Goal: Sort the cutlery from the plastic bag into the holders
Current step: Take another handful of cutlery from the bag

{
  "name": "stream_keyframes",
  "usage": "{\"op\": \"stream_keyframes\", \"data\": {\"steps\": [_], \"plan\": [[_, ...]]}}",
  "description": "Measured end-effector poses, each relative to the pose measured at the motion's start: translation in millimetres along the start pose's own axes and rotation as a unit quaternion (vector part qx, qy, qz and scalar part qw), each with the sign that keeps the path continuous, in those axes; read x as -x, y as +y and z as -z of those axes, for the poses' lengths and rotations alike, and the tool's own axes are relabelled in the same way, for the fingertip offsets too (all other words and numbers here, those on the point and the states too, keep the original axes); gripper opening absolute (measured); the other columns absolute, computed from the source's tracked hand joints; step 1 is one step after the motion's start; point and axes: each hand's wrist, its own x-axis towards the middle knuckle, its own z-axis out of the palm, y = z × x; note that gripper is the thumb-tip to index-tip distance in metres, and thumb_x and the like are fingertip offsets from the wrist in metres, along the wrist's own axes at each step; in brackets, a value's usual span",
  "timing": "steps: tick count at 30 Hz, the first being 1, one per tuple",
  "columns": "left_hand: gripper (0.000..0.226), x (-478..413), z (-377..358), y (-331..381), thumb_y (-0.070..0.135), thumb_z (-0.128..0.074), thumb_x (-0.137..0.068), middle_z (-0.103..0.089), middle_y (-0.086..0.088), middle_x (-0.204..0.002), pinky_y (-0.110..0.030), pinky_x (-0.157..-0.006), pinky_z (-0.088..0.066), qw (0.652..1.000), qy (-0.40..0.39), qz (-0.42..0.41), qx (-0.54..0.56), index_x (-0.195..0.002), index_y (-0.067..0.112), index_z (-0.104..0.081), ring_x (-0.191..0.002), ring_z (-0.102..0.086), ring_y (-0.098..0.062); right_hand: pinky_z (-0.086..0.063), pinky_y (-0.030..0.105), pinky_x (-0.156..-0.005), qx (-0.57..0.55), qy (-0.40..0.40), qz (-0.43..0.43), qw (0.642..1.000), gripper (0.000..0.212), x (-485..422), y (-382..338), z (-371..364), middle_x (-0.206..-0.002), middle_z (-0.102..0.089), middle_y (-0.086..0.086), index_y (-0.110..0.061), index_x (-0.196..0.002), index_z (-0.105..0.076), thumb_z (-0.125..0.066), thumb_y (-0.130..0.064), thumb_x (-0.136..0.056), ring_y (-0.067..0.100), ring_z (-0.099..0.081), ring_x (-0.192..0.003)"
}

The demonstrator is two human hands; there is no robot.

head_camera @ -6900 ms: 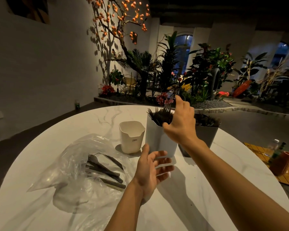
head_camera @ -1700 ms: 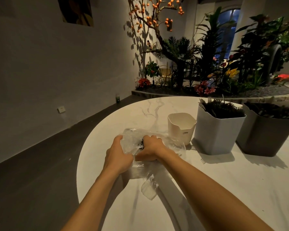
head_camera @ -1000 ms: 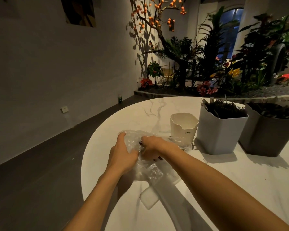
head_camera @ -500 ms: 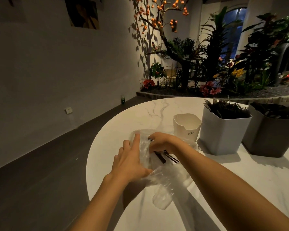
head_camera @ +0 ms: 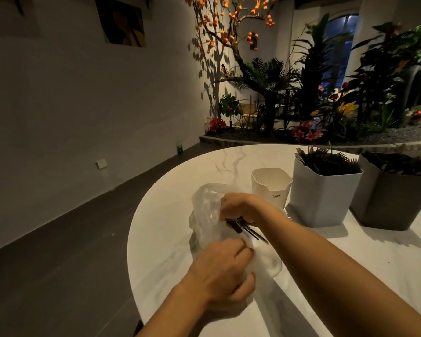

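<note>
A crumpled clear plastic bag (head_camera: 206, 212) lies on the white marble table (head_camera: 365, 259). My right hand (head_camera: 240, 206) reaches over it and grips a bundle of dark cutlery (head_camera: 247, 229) whose handles stick out toward me. My left hand (head_camera: 225, 271) grips the near part of the bag with curled fingers. Behind stand three holders: a small white one (head_camera: 271, 188) that looks empty, a light grey one (head_camera: 323, 193) full of dark forks, and a dark grey one (head_camera: 391, 195) holding dark cutlery.
The table's rounded edge (head_camera: 134, 229) runs just left of the bag, with dark floor beyond. A planted bed with flowers and a tree with orange fruit (head_camera: 229, 23) fills the background.
My right hand has drawn the dark cutlery partly out of the bag. My left hand has slid toward me and curled onto the bag's near part. The view has shifted slightly left.
</note>
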Motion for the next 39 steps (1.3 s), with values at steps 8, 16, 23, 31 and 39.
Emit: {"op": "stream_keyframes", "data": {"steps": [8, 16, 23, 31, 39], "plan": [[0.047, -9, 6, 3, 0.049, -0.039, -0.102, -0.058, 0.001, -0.126, -0.033, -0.097, -0.044, 0.984, -0.136, 0.114, -0.001, -0.134, 0.018, -0.055, -0.099, -0.043, -0.012, -0.047, 0.035, -0.068, -0.015, -0.044, -0.013, 0.999, 0.012, 10, 2, 9, -0.081, -0.058, 0.015, -0.004, -0.083, -0.058, -0.053, -0.007, -0.092, 0.028, -0.054, -0.075], [0.041, -23, 9, 18, 0.051, -0.031, -0.106, -0.049, -0.007, -0.148, -0.046, -0.104, -0.038, 0.966, -0.233, 0.101, -0.05, -0.14, 0.033, -0.042, -0.12, -0.05, -0.029, -0.054, 0.028, -0.064, -0.154, -0.028, -0.041, 0.987, 0.018, 15, 4, 21, -0.089, -0.061, 0.013, -0.001, -0.111, -0.06, -0.059, -0.011, -0.096, 0.019, -0.06, -0.072], [0.06, -31, 2, 30, 0.058, -0.021, -0.106, -0.04, -0.01, -0.157, -0.051, -0.118, -0.028, 0.946, -0.281, 0.141, -0.076, -0.159, 0.03, -0.016, -0.144, -0.037, -0.035, -0.053, 0.03, -0.066, -0.195, -0.057, -0.058, 0.977, 0.009, 26, 6, 11, -0.086, -0.059, 0.013, -0.002, -0.102, -0.06, -0.058, -0.01, -0.096, 0.021, -0.059, -0.074], [0.06, -38, 14, 35, 0.054, -0.03, -0.107, -0.044, -0.008, -0.152, -0.046, -0.112, -0.038, 0.938, -0.279, 0.199, -0.046, -0.159, 0.025, -0.024, -0.131, -0.048, -0.031, -0.051, 0.028, -0.056, -0.183, -0.096, -0.037, 0.978, 0.013, 63, 38, 27, -0.079, -0.058, 0.01, -0.003, -0.098, -0.057, -0.059, -0.016, -0.099, 0.017, -0.057, -0.066], [0.025, -43, 21, 25, 0.036, -0.055, -0.092, -0.07, 0.002, -0.103, -0.034, -0.077, -0.059, 0.939, -0.189, 0.264, 0.112, -0.105, 0.025, -0.073, -0.086, -0.066, -0.019, -0.049, 0.026, -0.053, -0.181, -0.107, -0.045, 0.977, 0.012, 104, 74, 30, -0.072, -0.055, 0.009, -0.005, -0.096, -0.056, -0.059, -0.016, -0.1, 0.016, -0.056, -0.06]]}}
